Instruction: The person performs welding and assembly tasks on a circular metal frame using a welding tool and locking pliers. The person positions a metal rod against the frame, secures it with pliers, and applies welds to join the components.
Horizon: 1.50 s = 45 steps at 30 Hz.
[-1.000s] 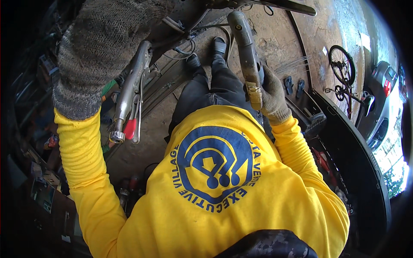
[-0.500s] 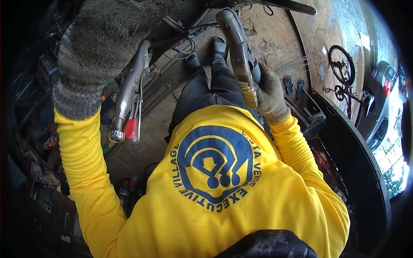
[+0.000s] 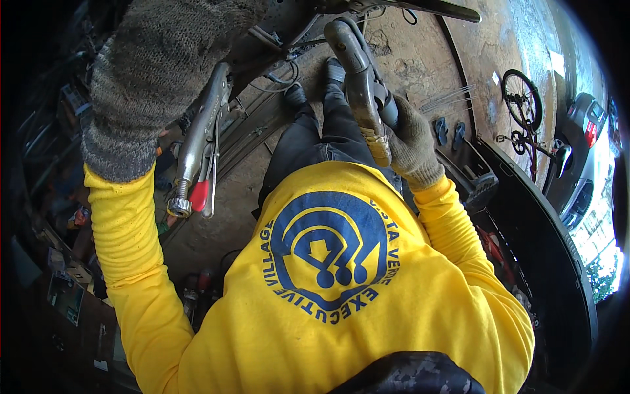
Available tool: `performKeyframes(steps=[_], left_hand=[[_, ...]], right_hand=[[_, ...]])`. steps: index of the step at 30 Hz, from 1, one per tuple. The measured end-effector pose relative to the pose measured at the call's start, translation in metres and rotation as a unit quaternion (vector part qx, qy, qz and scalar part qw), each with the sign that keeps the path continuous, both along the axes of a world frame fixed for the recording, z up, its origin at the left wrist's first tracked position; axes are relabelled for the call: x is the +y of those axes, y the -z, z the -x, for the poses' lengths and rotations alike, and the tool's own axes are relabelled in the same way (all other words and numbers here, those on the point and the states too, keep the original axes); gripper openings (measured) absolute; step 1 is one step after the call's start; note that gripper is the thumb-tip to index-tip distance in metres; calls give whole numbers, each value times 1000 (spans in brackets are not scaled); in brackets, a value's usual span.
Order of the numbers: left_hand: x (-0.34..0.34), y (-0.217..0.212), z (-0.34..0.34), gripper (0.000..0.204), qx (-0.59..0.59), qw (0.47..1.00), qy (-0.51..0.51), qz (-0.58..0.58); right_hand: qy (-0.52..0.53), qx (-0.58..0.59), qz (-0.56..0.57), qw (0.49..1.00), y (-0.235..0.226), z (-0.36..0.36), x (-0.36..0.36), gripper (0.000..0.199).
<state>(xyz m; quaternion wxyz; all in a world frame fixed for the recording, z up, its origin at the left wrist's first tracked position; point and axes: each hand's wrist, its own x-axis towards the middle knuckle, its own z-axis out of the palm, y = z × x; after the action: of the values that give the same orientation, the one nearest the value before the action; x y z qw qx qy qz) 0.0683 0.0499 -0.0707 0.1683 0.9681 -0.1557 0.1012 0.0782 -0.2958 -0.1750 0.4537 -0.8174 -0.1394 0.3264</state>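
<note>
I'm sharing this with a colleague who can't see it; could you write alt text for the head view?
A gloved right hand grips a long gray tool, while the gloved left hand is next to silver-and-red locking pliers. The wearer has a yellow shirt; a bicycle and car appear at right.

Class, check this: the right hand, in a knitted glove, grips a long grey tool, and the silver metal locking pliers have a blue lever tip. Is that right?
Not quite: the lever tip on the silver metal locking pliers is red, as the head view shows.
</note>
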Motion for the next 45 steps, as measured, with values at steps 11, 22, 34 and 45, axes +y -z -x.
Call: performKeyframes(steps=[11,22,34,45], left_hand=[[21,20,-1,49,-9,995,39,89],[-9,16,11,36,7,989,-47,137],[5,24,2,28,17,988,-47,144],[3,5,-11,26,-74,986,111,-99]], right_hand=[[-18,12,-3,1000,-9,-3,2,59],[-25,-12,1,1000,-11,-3,6,58],[62,200,-47,977,1,3,2,53],[40,-88,3,995,8,0,-2,61]])
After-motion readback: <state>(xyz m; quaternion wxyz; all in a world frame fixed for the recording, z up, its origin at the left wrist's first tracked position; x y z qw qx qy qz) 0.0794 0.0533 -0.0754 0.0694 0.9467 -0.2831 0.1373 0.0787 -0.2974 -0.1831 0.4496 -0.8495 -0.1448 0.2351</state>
